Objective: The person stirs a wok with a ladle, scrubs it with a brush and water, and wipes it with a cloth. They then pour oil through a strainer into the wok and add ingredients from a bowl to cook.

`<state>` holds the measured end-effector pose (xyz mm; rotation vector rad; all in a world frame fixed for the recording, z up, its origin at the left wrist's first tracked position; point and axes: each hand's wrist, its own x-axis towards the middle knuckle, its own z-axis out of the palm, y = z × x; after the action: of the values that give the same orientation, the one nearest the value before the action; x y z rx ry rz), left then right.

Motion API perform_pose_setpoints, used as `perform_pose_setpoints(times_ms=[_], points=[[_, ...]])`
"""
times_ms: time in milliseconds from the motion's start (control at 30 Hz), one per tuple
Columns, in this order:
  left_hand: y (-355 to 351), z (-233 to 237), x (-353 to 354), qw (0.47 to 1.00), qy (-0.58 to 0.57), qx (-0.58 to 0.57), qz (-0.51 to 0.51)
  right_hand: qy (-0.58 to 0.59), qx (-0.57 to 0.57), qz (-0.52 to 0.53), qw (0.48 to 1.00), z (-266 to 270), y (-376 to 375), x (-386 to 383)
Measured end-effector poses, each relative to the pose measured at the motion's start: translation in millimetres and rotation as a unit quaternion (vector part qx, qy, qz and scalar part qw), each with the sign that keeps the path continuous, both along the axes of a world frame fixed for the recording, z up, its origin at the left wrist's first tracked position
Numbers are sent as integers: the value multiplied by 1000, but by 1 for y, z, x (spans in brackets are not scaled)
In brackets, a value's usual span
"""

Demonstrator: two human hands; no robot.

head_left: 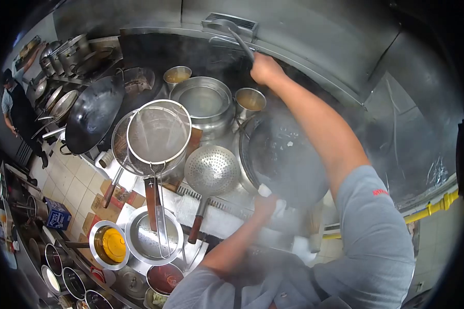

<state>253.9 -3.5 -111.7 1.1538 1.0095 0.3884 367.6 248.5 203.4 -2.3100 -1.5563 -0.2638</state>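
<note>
My right hand is raised toward the back wall and closed around the handle of a ladle. The ladle's metal bowl is up by the wall vent. At the near edge of a large dark wok, my left hand grips a white cloth; its fingers are partly blurred by steam. Small white bits lie inside the wok, and steam hides much of its right side. Left of the wok, a perforated skimmer lies with its wooden handle toward me.
A fine mesh strainer rests over another strainer. Behind stand a large water pot and two small pots of broth. A second wok is tilted at left. Nearer are a bowl of yellow liquid and a co-worker stands far left.
</note>
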Motion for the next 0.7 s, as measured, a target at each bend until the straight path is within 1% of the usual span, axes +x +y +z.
perform_pose_setpoints(times_ms=[33, 67, 100, 167, 200, 233, 300, 333, 400, 467, 533, 600, 633, 700], points=[[-2, -10, 6, 998, -35, -54, 22, -6, -39, -17, 999, 6, 15, -5], [-3, -19, 11, 998, -34, -55, 23, -12, -78, -35, 996, 10, 21, -8], [-4, -20, 12, 996, -49, -59, 35, -12, -79, -36, 996, 7, 24, -5], [-5, -20, 15, 995, -65, -66, 46, -49, -108, -7, 993, 1, 27, 2], [-4, -9, 11, 994, -63, -77, 44, -67, -152, 16, 986, 1, 16, 6], [-3, 3, 6, 993, -60, -90, 42, -85, -197, 38, 976, 0, -4, 9], [-2, 25, -7, 995, -42, -90, 29, -20, -182, 123, 975, 6, -76, 1], [2, 32, -7, 996, -27, -84, 21, -14, -206, 173, 963, 7, -102, 2], [5, 31, -5, 995, -36, -93, 17, -33, -182, 111, 976, -2, -130, -4], [4, 26, -3, 994, -36, -100, 11, -57, -156, 116, 979, 0, -107, 2], [5, 27, -5, 995, -22, -93, 1, -90, -100, 44, 990, 0, -57, 5], [2, 6, 6, 994, -36, -101, 13, -128, -62, 16, 990, 3, -2, 9], [1, -2, 9, 993, -53, -108, 21, -109, -81, 8, 991, 11, 19, 9], [3, 6, 5, 991, -50, -125, 11, -89, -102, -4, 991, 17, 34, 13]])
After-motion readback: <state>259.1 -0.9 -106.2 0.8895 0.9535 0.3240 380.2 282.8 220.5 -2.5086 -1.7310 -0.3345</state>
